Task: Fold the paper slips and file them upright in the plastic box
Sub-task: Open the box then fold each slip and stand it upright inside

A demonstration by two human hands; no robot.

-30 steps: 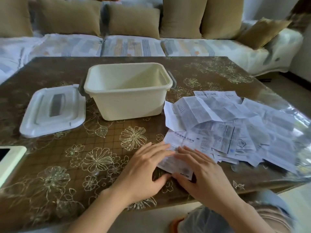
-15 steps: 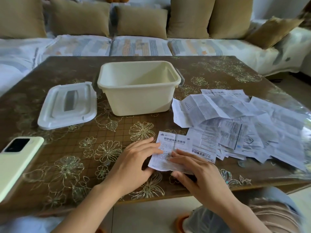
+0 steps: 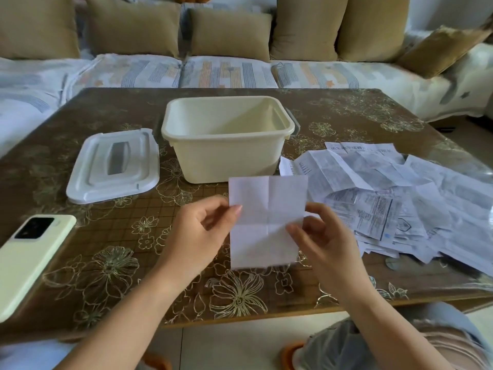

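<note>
The first fold is in hand: the left hand (image 3: pixel 197 231) pinches the left edge of a slip (image 3: pixel 266 222), the right hand (image 3: pixel 325 236) its lower right, holding it up between them, thin, white, cross-creased. Next, I judge, comes halving it along a crease. The smooth cream box (image 3: pixel 226 161) stands open beyond the hands, and the pile (image 3: pixel 386 204) lies to their right

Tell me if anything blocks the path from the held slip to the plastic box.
Nothing visible does. The left hand and right hand hold the slip just before the open box; its lid lies aside.
</note>
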